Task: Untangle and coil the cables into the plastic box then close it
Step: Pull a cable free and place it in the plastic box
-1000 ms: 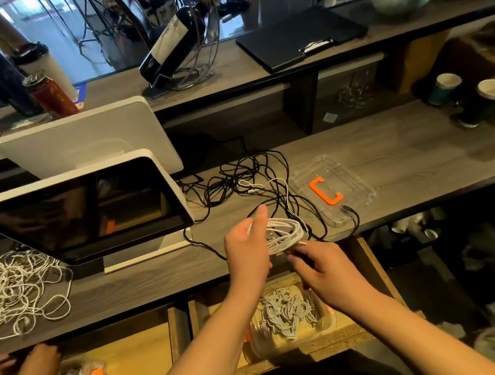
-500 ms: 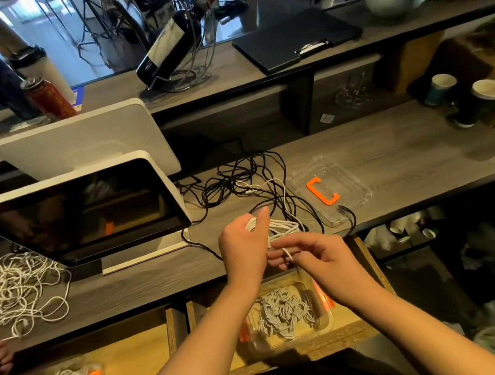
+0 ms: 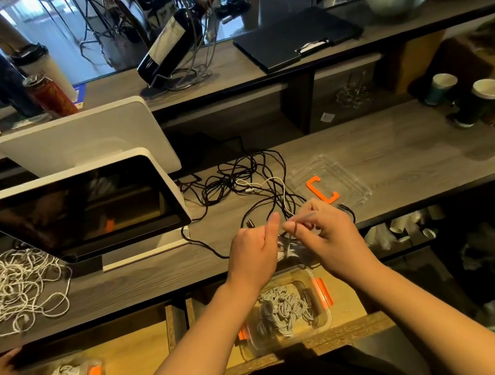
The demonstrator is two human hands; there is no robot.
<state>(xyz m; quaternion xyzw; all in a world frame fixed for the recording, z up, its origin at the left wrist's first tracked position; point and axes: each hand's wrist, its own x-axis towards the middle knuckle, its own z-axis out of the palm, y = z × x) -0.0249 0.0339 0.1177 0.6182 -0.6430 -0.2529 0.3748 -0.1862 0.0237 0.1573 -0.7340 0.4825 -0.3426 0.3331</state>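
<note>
With my left hand (image 3: 254,248) closed around the white cable (image 3: 287,249) coil and my right hand (image 3: 327,233) pinching its loose end above the open plastic box (image 3: 285,312), I should wrap tightly and keep the 2 grips close together.

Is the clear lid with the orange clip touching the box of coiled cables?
Apart. The head view shows the lid lying on the counter, while the box sits lower in the open drawer, with the counter edge between them.
</note>
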